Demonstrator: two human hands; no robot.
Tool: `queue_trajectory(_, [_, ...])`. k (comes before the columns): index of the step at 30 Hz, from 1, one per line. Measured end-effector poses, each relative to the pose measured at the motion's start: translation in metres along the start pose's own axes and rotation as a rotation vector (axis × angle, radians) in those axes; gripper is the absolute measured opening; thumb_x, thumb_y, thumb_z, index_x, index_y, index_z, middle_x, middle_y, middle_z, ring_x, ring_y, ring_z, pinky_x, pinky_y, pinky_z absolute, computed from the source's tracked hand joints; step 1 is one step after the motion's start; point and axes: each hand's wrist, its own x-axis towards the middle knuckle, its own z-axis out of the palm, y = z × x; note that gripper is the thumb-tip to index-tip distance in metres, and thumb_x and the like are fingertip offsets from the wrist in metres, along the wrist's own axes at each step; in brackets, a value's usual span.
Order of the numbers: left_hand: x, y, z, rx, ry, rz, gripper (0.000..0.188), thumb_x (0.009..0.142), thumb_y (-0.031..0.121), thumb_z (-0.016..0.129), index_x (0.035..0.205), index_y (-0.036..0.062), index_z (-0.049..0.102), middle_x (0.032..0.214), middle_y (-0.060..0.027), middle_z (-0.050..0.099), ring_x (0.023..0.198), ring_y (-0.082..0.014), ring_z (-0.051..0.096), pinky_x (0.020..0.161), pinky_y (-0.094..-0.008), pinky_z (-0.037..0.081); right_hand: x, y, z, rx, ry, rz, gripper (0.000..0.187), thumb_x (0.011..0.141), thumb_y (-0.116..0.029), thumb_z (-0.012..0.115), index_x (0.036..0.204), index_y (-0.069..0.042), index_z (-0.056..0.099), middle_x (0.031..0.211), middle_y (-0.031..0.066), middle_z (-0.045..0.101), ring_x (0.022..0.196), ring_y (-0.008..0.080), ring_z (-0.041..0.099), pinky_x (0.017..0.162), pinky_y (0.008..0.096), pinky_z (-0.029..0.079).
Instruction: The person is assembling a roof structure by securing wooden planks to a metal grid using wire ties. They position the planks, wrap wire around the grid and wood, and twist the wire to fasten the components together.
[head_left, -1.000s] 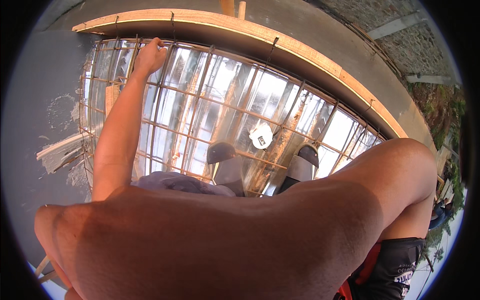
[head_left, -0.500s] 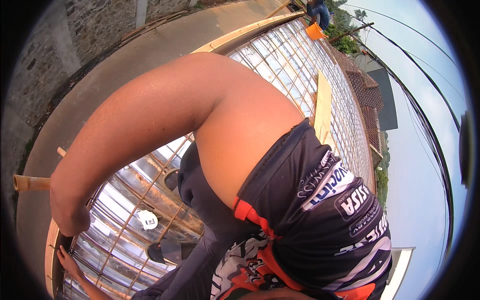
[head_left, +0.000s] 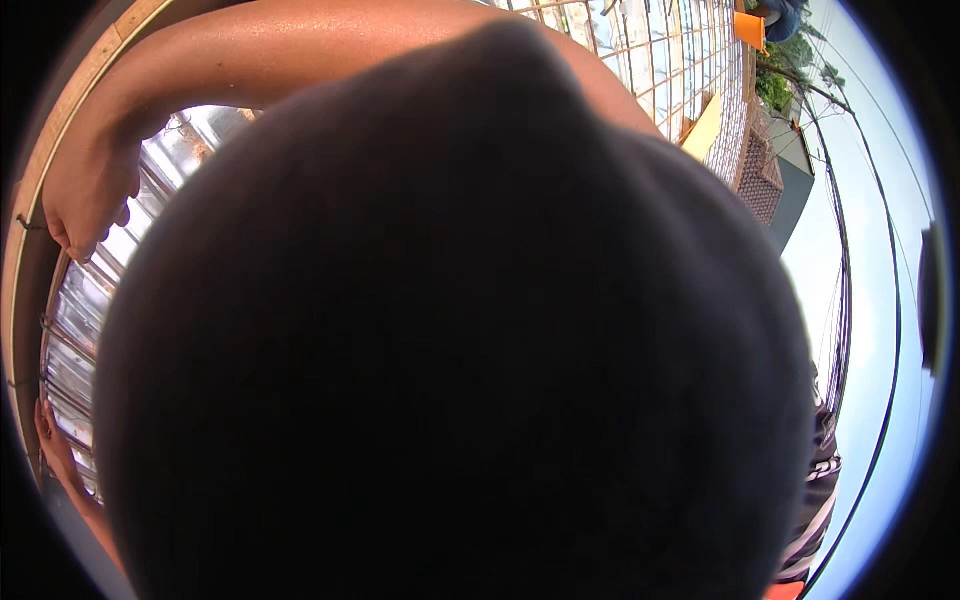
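My right arm [head_left: 230,60] reaches across the top of the view to the left. Its hand [head_left: 88,190] is beside a long curved-looking wooden board [head_left: 22,200], with fingers curled downward and pressed together. What they grip, if anything, cannot be made out. Lower down, at the left rim, my left hand [head_left: 52,435] lies along the inner side of the board with its fingers stretched out. Between and beside the hands, steel bars [head_left: 70,345] run over shiny silver sheeting [head_left: 75,390]. A large dark, out-of-focus shape [head_left: 450,330] hides the middle of the view.
The bar grid [head_left: 665,60] continues toward the far right, with a pale plank [head_left: 705,125] lying on it. Beyond stand an orange bucket [head_left: 750,30] and another person [head_left: 785,18]. Small nails [head_left: 28,222] stick out of the board. Overhead cables [head_left: 845,240] cross the sky.
The dark shape has come in front and covers my legs and most of my shirt. The view has shifted, so my right arm and hand sit higher in it. My right fingers now show.
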Motion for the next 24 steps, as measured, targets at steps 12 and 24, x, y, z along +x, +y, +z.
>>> queue_trajectory(12, [-0.407, -0.046, 0.145, 0.314, 0.418, -0.667, 0.082, 0.105, 0.057, 0.067, 0.165, 0.0040, 0.048, 0.163, -0.0283, 0.051, 0.154, -0.0458, 0.043, 0.126, -0.0538, 0.035, -0.027, -0.010, -0.022, 0.178, -0.066, 0.195, 0.024, 0.109, -0.020, 0.061, 0.124, -0.003, 0.071, 0.116, 0.0204, 0.076, 0.102, 0.0374, 0.075, 0.091, 0.0501, 0.058])
queue_trajectory(24, [-0.567, -0.014, 0.213, 0.025, 0.291, -1.220, 0.100, 0.089, 0.073, 0.077, 0.156, 0.0044, 0.048, 0.146, -0.0271, 0.064, 0.138, -0.0469, 0.059, 0.109, -0.0624, 0.048, 0.009, -0.056, -0.084, -0.029, -0.217, 0.313, 0.016, 0.105, -0.009, 0.067, 0.118, 0.000, 0.069, 0.110, 0.0188, 0.073, 0.104, 0.0343, 0.074, 0.093, 0.0450, 0.059])
